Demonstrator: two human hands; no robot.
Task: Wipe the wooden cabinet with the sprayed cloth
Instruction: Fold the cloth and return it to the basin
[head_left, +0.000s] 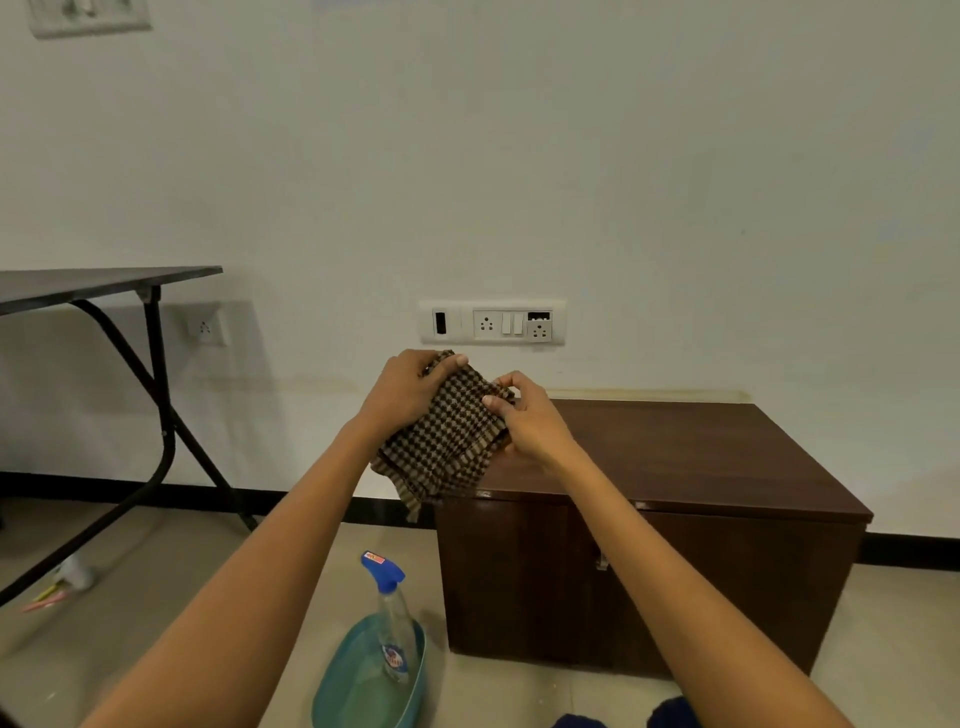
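A brown and tan checked cloth (441, 447) hangs folded in the air between my two hands, above the left front corner of the cabinet. My left hand (405, 389) grips its upper left edge, thumb on top. My right hand (524, 415) pinches its upper right edge with curled fingers. The low dark wooden cabinet (691, 457) stands on the floor against the wall, to the right of and below the cloth. Its top is bare and its two front doors are closed.
A spray bottle with a blue trigger head (392, 618) stands in a teal basin (337, 686) on the floor left of the cabinet. A dark folding table (104, 283) stands at left. A socket panel (491, 322) is on the wall behind the cloth.
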